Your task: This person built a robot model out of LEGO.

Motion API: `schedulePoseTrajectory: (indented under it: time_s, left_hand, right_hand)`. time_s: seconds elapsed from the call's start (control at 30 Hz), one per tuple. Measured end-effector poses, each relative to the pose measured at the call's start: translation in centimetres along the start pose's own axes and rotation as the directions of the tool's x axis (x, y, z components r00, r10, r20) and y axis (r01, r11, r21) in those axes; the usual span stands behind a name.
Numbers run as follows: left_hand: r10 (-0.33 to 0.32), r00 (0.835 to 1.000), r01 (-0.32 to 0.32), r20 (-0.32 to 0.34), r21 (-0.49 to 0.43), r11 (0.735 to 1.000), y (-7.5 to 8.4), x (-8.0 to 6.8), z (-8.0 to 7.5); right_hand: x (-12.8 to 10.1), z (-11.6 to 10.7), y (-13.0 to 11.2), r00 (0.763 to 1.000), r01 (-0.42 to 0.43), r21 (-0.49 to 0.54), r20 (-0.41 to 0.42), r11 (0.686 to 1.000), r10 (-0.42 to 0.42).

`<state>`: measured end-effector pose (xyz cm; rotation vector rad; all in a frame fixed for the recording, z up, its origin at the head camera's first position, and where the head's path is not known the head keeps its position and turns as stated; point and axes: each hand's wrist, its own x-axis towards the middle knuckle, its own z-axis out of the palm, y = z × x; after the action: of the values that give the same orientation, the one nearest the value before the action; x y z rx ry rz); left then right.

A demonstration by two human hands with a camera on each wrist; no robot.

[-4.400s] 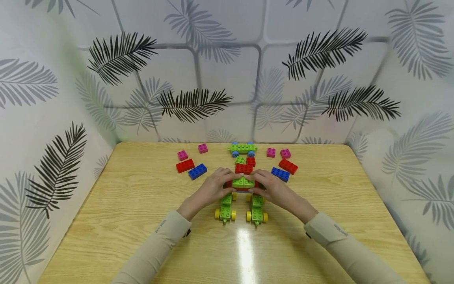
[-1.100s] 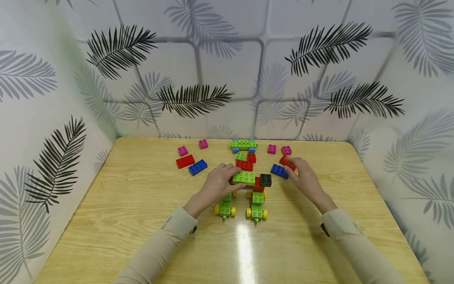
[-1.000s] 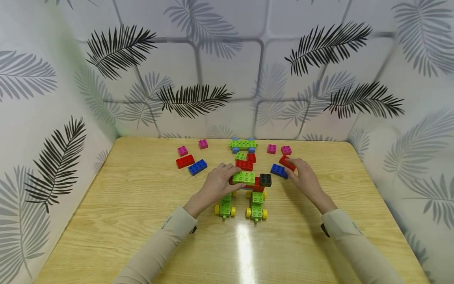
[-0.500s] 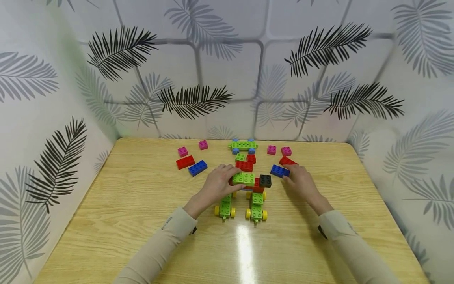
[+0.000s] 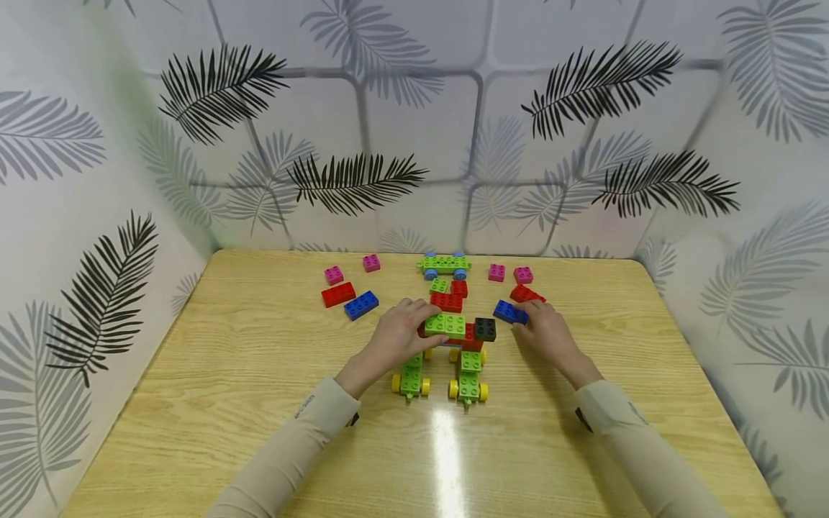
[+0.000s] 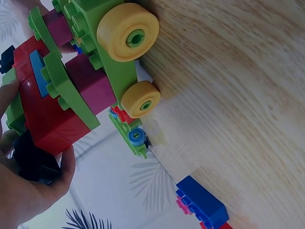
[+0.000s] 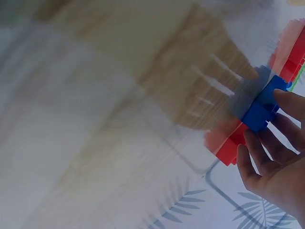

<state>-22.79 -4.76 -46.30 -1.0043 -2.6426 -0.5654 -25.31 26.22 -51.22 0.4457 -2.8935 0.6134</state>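
My left hand [image 5: 403, 331] grips the left end of a four-legged-looking toy brick build, whose top carries lime-green bricks [image 5: 444, 326]. A black brick [image 5: 484, 329] sits at its right end; another black brick [image 6: 34, 157] lies within my left fingers in the left wrist view. Red bricks [image 6: 38, 90] form its body, above green wheeled bases [image 5: 469, 385] with yellow wheels. To the right, my right hand [image 5: 550, 332] pinches a blue brick [image 5: 508, 311] at its right end. The right wrist view shows thumb and fingers on opposite sides of that blue brick [image 7: 259, 112].
Beyond the right hand lies a red brick [image 5: 527, 293], with pink bricks [image 5: 496, 272] behind. Another red brick [image 5: 338, 293] and blue brick [image 5: 361, 305] lie at left. A green base with blue wheels [image 5: 444, 265] stands at the back, behind small red and green bricks [image 5: 439, 285].
My right hand left the build, uncovering the black brick, and reached the red brick on the right. From there it shifted nearer, onto the blue brick. My left hand stayed on the build.
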Motion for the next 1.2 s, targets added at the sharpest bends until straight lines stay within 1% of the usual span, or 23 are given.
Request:
schedulePoseTrajectory:
  time_s: [0.17,0.33,0.63,0.8,0.9,0.93,1.0,1.03,1.1,1.2]
  left_hand:
    - [-0.009,1.000,0.009,0.003,-0.004,1.000,0.1,0.0,-0.2]
    - [-0.004,1.000,0.004,0.018,0.020,1.000,0.1,0.2,-0.3]
    - [0.002,0.997,-0.004,0.074,0.026,1.000,0.0,0.2,-0.9]
    - [0.016,0.996,-0.017,0.085,0.012,1.000,-0.6,0.1,-1.2]
    - [0.020,0.996,-0.018,0.082,-0.030,0.999,-1.0,0.0,-1.3]
    - [0.015,0.996,-0.010,0.084,-0.054,0.998,-1.1,-0.1,-1.3]
    - [-0.014,0.996,0.026,0.093,-0.124,0.992,-1.4,-0.2,-1.3]
    - [-0.036,0.994,0.052,0.102,-0.165,0.985,-1.5,-0.3,-1.3]
    - [-0.084,0.988,0.114,0.128,-0.247,0.962,-1.8,-0.5,-1.2]
    - [-0.143,0.976,0.193,0.161,-0.355,0.915,-2.1,-0.8,-0.9]
  right_hand:
    - [0.2,-0.2,-0.5,0.998,-0.045,0.014,0.040,0.999,0.044]
    - [0.5,-0.2,-0.8,0.994,-0.085,0.011,0.075,0.996,0.084]
    - [0.6,0.0,-0.5,0.993,-0.101,0.030,0.070,0.994,0.098]
    - [0.8,0.0,-0.6,0.993,-0.104,0.044,0.062,0.994,0.101]
    - [0.7,0.0,-0.7,0.993,-0.107,0.049,0.062,0.993,0.104]
    - [0.7,0.0,-0.7,0.992,-0.109,0.051,0.062,0.993,0.106]
    - [0.7,0.0,-0.7,0.992,-0.108,0.055,0.066,0.993,0.104]
    - [0.7,0.0,-0.7,0.992,-0.110,0.056,0.068,0.992,0.106]
    - [0.7,-0.1,-0.6,0.992,-0.111,0.060,0.071,0.992,0.107]
    - [0.7,-0.2,-0.5,0.991,-0.112,0.064,0.075,0.992,0.107]
